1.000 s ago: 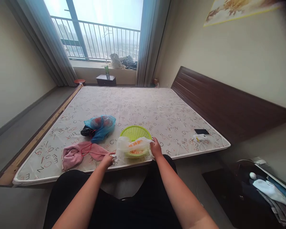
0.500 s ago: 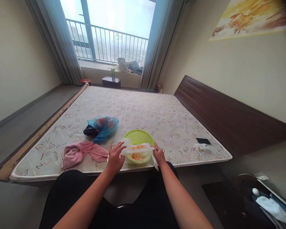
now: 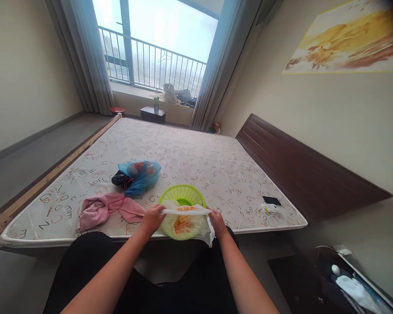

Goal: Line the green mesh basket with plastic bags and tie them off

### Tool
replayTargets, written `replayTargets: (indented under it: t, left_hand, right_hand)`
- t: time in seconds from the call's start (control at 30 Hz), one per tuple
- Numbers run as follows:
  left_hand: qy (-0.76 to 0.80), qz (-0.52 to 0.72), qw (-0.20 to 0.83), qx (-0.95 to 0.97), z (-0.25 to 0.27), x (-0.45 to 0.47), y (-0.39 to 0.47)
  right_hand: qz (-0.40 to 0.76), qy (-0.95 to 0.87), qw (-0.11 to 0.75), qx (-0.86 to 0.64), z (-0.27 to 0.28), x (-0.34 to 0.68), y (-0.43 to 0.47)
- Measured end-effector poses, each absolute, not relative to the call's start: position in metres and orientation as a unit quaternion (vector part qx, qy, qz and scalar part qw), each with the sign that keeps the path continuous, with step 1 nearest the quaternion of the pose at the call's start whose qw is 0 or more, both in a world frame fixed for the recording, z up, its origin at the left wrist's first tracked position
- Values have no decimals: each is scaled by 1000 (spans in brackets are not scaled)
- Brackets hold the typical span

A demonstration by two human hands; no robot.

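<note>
Bedroom w/ bare mattress (image 3: 190,152) as work surface, window behind. Left hand (image 3: 153,218) and right hand (image 3: 218,222) each pinch one side of a clear plastic bag (image 3: 186,224), apart, stretching its mouth wide, prob. so the orange contents show. Bag sits over the near rim of a green basket (image 3: 183,195) at mattress edge. Pink cloth (image 3: 108,208) and blue bag (image 3: 139,172) lie to the left; phone (image 3: 271,200) w/ charger to the right.

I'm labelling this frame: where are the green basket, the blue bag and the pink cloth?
green basket (image 3: 183,193), head view, back rim.
blue bag (image 3: 140,173), head view, its middle.
pink cloth (image 3: 100,208), head view, bunched left part.
</note>
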State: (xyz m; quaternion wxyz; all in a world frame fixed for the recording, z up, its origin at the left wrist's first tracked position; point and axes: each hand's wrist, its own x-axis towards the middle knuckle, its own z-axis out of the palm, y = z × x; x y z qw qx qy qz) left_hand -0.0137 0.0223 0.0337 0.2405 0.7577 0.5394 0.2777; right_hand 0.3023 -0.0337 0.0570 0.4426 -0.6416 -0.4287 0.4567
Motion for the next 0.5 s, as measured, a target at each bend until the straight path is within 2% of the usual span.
replayTargets:
  t: [0.1,0.2,0.27,0.37,0.5]
  left_hand:
    - [554,300,256,733,32,-18,21]
    - [555,315,253,727,29,-19,21]
    - [557,320,237,729,27,-18,22]
    - [563,331,220,724,24,-16,24]
    - [579,329,208,717,21,-13,24]
  right_hand:
    - [413,-466,444,-644,58,307,-40]
    - [249,-513,490,-660,62,302,-51]
    - [117,-557,491,-660,68,289,-62]
    - [20,-684,385,-620,79,255,-79]
    - [24,-738,171,-653,76,228,-86]
